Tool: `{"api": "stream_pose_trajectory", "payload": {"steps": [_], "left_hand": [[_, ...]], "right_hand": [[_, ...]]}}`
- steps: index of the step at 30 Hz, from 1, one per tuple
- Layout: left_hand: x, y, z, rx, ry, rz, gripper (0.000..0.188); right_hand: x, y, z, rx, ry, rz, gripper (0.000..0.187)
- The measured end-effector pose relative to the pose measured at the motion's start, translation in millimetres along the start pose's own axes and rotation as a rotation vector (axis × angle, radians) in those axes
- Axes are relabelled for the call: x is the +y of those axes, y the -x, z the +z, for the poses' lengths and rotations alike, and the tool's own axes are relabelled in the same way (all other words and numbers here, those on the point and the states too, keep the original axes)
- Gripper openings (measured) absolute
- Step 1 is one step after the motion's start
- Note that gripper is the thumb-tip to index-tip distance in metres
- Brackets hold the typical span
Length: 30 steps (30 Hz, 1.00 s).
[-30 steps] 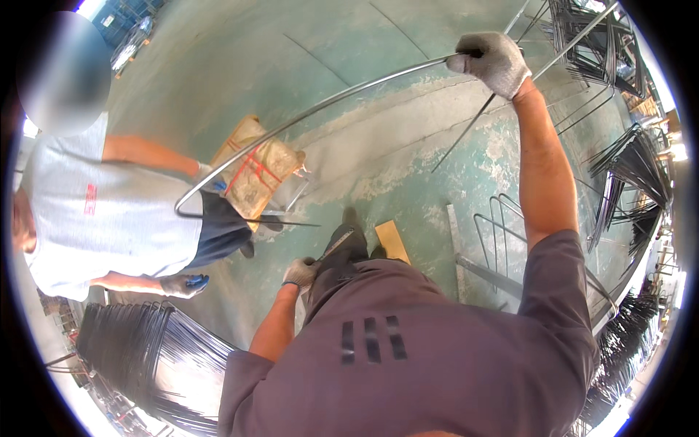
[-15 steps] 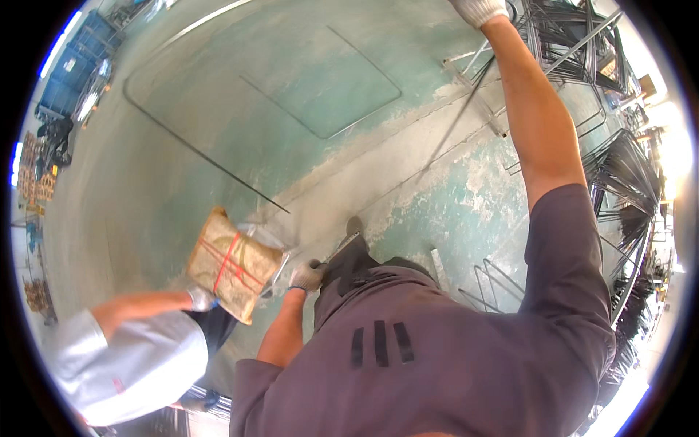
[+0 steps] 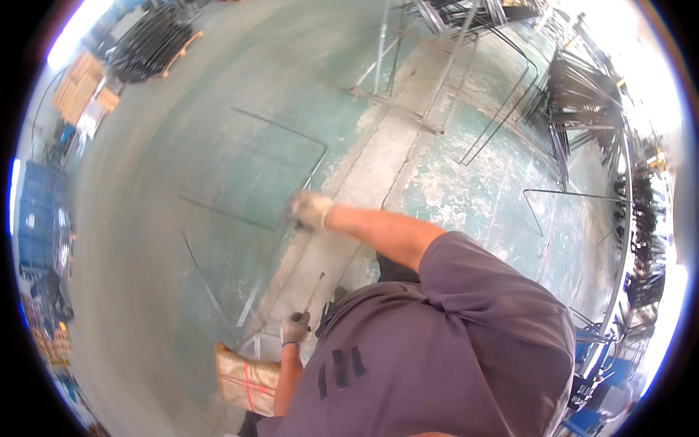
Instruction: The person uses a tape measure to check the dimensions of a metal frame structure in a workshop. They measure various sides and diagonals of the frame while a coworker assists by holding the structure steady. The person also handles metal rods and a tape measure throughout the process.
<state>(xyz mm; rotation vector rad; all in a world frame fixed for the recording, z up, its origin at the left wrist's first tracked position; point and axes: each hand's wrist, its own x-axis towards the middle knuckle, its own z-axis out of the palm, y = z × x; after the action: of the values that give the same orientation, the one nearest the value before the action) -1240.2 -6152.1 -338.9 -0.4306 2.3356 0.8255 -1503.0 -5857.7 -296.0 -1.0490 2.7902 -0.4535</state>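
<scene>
My right hand, in a pale work glove, is stretched forward over the floor. Motion smears its fingers, so I cannot tell whether they hold anything. Just past it is a U-shaped bent metal rod, which looks to lie on the green floor; the hand covers part of its short side. My gloved left hand is down at my left side, closed around a slim metal rod that points forward. Beside that wrist sits a tan wrapped bundle with red strapping, partly hidden by my forearm.
A metal rack stands ahead, with dark bent rods stacked at the right. More rods stick out near it. Far left are cardboard boxes, a pallet of black parts and blue shelving.
My right hand has swung down from the rack at upper right to above the floor ahead. The view has turned rightward. The co-worker beside the bundle has passed mostly out of view.
</scene>
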Motion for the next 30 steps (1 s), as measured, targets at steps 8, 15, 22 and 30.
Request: {"api": "stream_pose_trajectory", "payload": {"steps": [8, 15, 22, 30], "left_hand": [[83, -157, 94, -0.193, -0.176, 0.243, 0.050], [372, -131, 65, -0.247, 0.087, 0.066, 0.037], [494, -226, 112, -0.294, -0.338, 0.432, 0.044], [681, -322, 115, -0.393, -0.386, 0.530, 0.039]], "right_hand": [[145, 194, -35, 0.187, -0.474, 0.550, 0.034], [326, 326, -135, 0.662, -0.361, 1.162, 0.033], [451, 411, -240, 1.107, -0.173, 1.452, 0.032], [575, 436, -394, 0.891, 0.365, 1.500, 0.042]]}}
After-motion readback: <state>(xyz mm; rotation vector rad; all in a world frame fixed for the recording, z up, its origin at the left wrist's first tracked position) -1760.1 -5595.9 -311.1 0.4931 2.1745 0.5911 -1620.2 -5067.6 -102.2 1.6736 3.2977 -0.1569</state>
